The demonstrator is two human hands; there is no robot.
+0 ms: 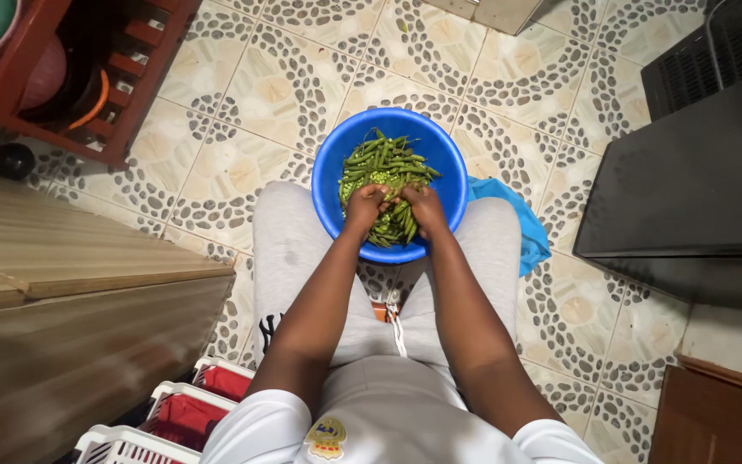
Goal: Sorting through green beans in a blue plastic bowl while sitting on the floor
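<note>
Both hands work over blue bowl point(330, 168) resting on the knees. Left hand point(365, 204) and right hand point(423, 206) pinch one green pea pod point(394, 204) between them. Pods look light, bendy, easily split; best held by ends. Shelled peas point(379, 178) sit mid-bowl.

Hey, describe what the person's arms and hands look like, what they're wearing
Both arms are bare from short white sleeves down. The left hand and right hand wear no gloves; no rings, watch or bracelets show. The white shirt carries a small crest-like emblem.
</note>
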